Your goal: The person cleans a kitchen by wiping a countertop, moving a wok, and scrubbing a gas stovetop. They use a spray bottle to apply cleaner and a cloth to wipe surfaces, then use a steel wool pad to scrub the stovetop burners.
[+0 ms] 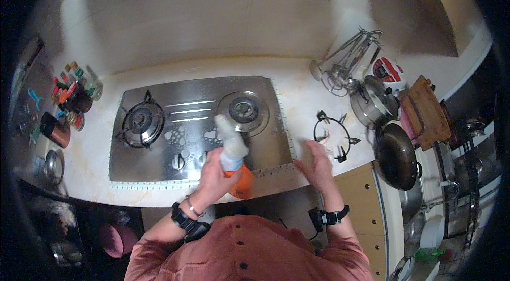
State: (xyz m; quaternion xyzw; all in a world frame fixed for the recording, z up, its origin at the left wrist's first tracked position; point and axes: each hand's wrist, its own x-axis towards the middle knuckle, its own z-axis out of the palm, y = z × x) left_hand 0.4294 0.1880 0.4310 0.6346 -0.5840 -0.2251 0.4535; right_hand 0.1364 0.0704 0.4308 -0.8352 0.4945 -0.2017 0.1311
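My left hand [215,177] is wrapped around an orange bottle with a pale sprayer-like top [233,141], held tilted over the front of the gas hob [207,121]. Blotches of white foam [209,134] dot the steel surface between the burners. Fingers apart and holding nothing that I can make out, my right hand [316,165] is slightly blurred off the hob's right edge. Just beyond it a black pan support [348,141] lies on the counter. The right burner [244,109] is bare, while the left burner [141,121] carries its support.
Jars and bottles [75,93] crowd the counter's left end. On the right stand a utensil rack [346,70], a lidded steel pot [372,103], a dark wok [396,155] and a wooden chopping board [428,115]. A patterned strip [159,186] borders the hob.
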